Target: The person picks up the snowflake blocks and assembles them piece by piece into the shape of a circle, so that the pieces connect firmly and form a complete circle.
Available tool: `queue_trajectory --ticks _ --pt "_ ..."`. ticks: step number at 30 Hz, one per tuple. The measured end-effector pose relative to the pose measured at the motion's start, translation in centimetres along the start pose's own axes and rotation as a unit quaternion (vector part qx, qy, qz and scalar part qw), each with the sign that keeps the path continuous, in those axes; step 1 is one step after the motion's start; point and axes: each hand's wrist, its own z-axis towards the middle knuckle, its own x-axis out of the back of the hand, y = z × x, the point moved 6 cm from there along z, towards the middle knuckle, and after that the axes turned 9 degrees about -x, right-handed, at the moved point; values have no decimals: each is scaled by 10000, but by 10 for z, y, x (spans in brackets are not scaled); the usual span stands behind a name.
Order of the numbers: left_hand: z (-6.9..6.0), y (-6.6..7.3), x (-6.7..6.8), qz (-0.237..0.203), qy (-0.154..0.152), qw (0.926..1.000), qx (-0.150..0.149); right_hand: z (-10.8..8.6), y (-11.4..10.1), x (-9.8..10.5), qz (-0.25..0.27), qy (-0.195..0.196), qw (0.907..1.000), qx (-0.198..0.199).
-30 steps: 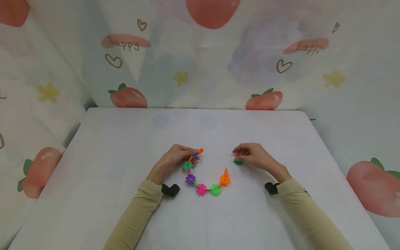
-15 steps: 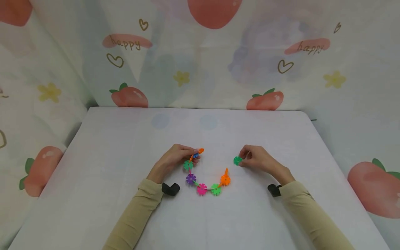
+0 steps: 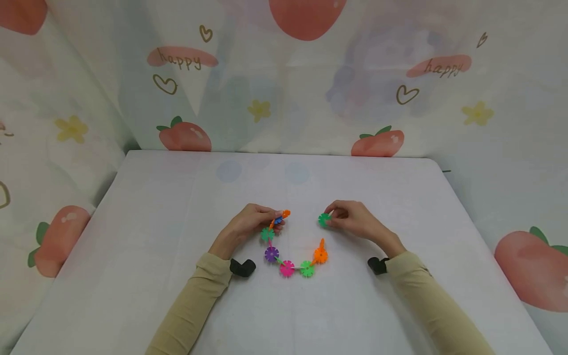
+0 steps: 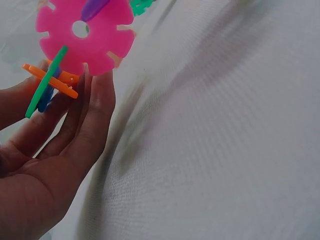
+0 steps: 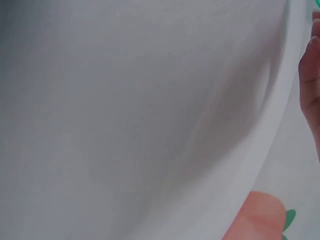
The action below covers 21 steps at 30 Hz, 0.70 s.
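Note:
A chain of notched plastic snowflake discs curves in a U in the head view. My left hand point(image 3: 248, 224) pinches its upper left end at a blue disc point(image 3: 278, 220), and an orange disc point(image 3: 286, 213) sticks out past the fingertips. Down the chain come a green disc, a purple disc point(image 3: 271, 254), a pink disc point(image 3: 287, 268), a light green disc point(image 3: 307, 268) and an orange disc point(image 3: 321, 255) at the free right end. My right hand point(image 3: 355, 218) pinches a loose green disc point(image 3: 324, 220), apart from the chain. The left wrist view shows the pink disc point(image 4: 55, 30) up close.
The white cloth-covered table point(image 3: 177, 187) stretches around both hands. Behind it hangs a printed curtain point(image 3: 301, 98) with peaches and flowers. A black wrist strap piece point(image 3: 242, 268) shows by the left sleeve, and a similar black piece point(image 3: 378, 266) by the right.
My right hand has taken the green disc between its fingertips and moved it left, toward the left hand. The left hand and the chain have stayed nearly still.

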Motion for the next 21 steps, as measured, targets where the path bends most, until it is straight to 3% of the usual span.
queue_trajectory --ticks 8,21 --pt "1 1 1 -1 4 10000 -18 13 -21 -11 656 -176 9974 251" --pt "1 1 4 237 249 9994 96 29 -40 -28 1196 -500 9911 294"
